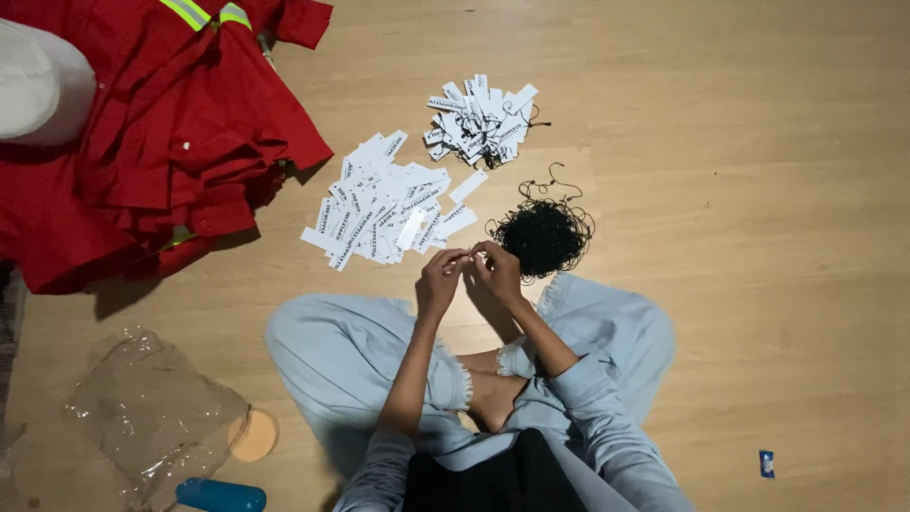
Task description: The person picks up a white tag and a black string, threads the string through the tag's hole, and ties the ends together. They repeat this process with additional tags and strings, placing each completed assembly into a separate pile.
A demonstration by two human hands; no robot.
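Your left hand point(439, 281) and right hand point(500, 273) meet fingertip to fingertip above your crossed legs, pinching something too small to make out, with the black string tangle point(542, 234) just beyond your right hand and the loose white tags point(379, 204) beyond your left.

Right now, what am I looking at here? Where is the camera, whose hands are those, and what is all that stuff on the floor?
There is no machine: a person sits cross-legged on a wooden floor, filmed by a camera worn on their head and looking down. Their left hand and right hand meet in front, fingers pinching something small, too small to make out. Just beyond lie a tangle of black strings, a spread of white paper tags and a smaller pile of strung tags. Red garments are heaped at left, clear plastic bags nearer.
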